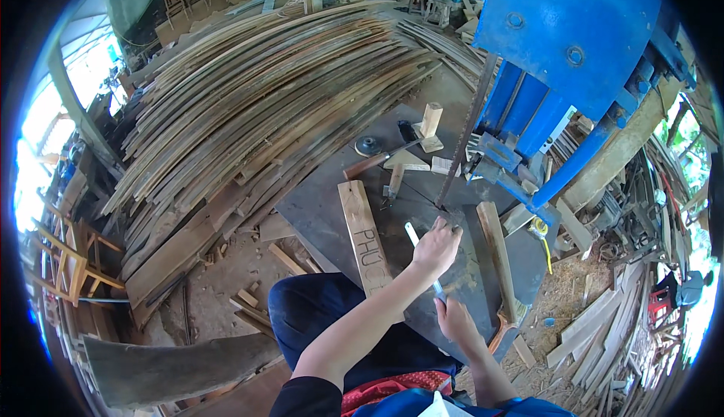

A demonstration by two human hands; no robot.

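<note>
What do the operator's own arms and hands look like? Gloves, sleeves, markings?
Left hand and right hand are both bare: no gloves, watch or markings visible. A black fabric sleeve borders the left forearm; blue cloth meets the right forearm.

saw blade (pixel 466 130) ahead, open tabletop (pixel 313 204) far left

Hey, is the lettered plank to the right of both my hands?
No, the lettered plank lies left of both the left hand and the right hand.
</note>
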